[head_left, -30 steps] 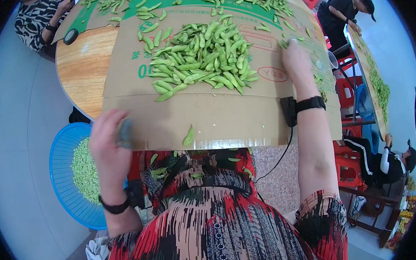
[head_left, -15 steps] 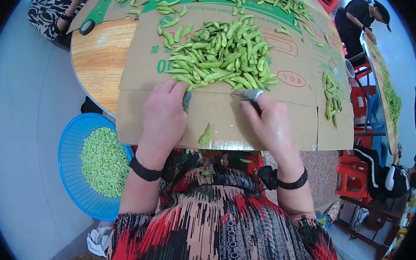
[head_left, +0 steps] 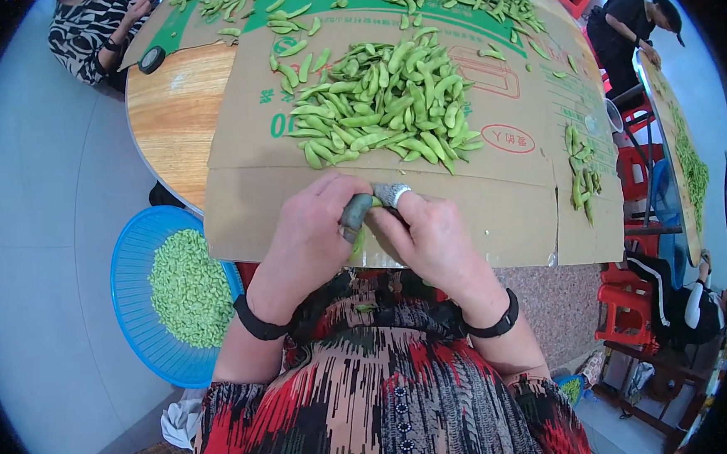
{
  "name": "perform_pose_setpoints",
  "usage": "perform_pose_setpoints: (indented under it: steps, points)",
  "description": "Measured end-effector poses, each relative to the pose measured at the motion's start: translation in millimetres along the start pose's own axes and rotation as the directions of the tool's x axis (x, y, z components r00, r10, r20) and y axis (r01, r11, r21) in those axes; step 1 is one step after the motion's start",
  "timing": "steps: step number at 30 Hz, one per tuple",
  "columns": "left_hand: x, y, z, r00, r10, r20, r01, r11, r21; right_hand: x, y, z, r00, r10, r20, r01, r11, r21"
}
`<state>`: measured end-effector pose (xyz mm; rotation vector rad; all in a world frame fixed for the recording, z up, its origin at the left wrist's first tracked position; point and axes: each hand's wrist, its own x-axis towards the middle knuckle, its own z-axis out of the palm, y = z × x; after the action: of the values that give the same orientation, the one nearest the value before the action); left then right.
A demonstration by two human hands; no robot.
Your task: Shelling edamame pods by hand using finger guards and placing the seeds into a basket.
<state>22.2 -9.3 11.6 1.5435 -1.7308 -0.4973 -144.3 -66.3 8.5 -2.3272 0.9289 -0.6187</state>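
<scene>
L hand [head_left: 313, 222] & R hand [head_left: 437, 232] were right together over the cardboard [head_left: 508, 206], pinching a green pod [head_left: 376, 201] btwn them! Pod pile [head_left: 389, 100] lay just beyond; blue basket [head_left: 132, 303] w/ shelled beans [head_left: 188, 288] sat off L.

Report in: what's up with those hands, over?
Left hand, right hand: together, pinching a green pod. Pile of pods beyond, on cardboard. Another pod partly hidden by hands.

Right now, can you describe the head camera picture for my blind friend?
A person's hands hold a green pod between them, over a cardboard sheet. Beyond them lies a heap of pods; at left, a blue basket holds shelled beans.
</scene>
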Motion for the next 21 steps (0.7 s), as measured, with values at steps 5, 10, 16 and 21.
perform_pose_setpoints:
  steps: [5, 10, 16, 21]
  points:
    - [0, -2, 16, 0.942, -0.296, 0.157, 0.269, 0.390, -0.881, -6, 0, -2, 0.988, 0.156, 0.013, -0.138, 0.827, 0.546]
    - [1, 1, 28, 0.927, -0.339, 0.163, 0.218, 0.131, -0.967, -10, -5, -4, 0.954, 0.227, 0.196, -0.293, 0.562, 0.773]
    - [3, 5, 30, 0.911, -0.391, 0.133, 0.302, 0.408, -0.862, -12, 1, -12, 0.897, 0.215, 0.385, -0.441, 0.459, 0.771]
    - [0, 3, 37, 0.936, -0.321, 0.144, 0.262, 0.360, -0.896, -14, 4, -9, 0.895, 0.212, 0.392, -0.442, 0.304, 0.844]
